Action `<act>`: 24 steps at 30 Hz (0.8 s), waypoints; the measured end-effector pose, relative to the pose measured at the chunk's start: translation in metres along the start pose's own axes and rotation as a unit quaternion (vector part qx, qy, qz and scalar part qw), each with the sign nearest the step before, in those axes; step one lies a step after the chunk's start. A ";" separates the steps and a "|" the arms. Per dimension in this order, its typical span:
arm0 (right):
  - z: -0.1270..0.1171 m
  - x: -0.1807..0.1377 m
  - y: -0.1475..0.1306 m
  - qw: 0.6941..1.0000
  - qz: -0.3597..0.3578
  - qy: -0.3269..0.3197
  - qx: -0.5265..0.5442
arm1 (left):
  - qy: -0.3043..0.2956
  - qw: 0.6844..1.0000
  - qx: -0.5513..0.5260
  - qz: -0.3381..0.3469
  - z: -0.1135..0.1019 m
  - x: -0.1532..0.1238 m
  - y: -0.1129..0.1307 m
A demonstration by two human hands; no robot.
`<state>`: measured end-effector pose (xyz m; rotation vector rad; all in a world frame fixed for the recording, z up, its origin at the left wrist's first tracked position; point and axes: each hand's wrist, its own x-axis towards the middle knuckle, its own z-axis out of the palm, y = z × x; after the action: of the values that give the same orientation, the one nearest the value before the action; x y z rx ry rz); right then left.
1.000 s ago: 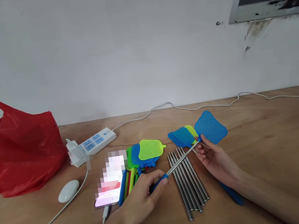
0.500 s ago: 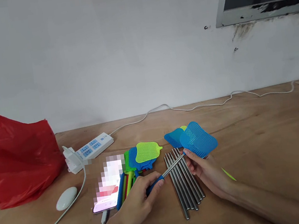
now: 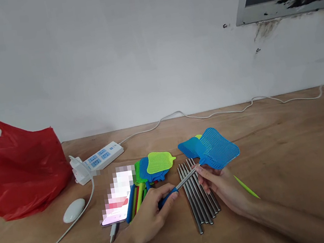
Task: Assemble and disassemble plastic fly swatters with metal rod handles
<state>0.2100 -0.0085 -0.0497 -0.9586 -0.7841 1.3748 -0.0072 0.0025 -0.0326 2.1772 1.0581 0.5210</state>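
Note:
A fly swatter with a blue mesh head [image 3: 217, 149], a steel rod and a blue grip lies across both hands, slightly tilted. My left hand [image 3: 151, 212] is closed around the blue grip. With thumb and fingers, my right hand [image 3: 220, 184] pinches the rod just below the head's neck. Under the swatter, several loose steel rods [image 3: 203, 206] lie side by side on the table. Left of them are a pile of green, blue and yellow mesh heads [image 3: 159, 161] and several coloured grips [image 3: 139, 198], partly hidden by my left hand. Behind the held head lies another blue head [image 3: 188, 148].
A lit phone [image 3: 120, 196] with a cable lies left of my left hand. Farther left are a white mouse [image 3: 74, 210], a power strip [image 3: 106, 158] and a red plastic bag [image 3: 23, 170]. A yellow-green piece [image 3: 246, 187] lies partly behind my right forearm.
My right hand has slipped a little down the rod, so the blue head's neck now shows. The head has tilted slightly to the right. My left hand keeps its hold.

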 end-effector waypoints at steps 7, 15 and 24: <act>0.000 0.006 -0.005 0.996 -0.074 0.030 0.029 | 0.025 0.998 -0.053 0.016 -0.003 -0.001 0.003; -0.023 0.028 -0.026 0.999 -0.014 0.048 0.004 | 0.078 0.997 -0.013 0.017 -0.003 0.000 -0.002; -0.031 0.034 -0.016 0.995 -0.049 -0.007 -0.087 | 0.067 0.997 0.007 0.033 -0.005 -0.001 0.000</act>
<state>0.2470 0.0228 -0.0513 -1.0325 -0.9616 1.2432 -0.0107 0.0030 -0.0290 2.2202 1.0660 0.7007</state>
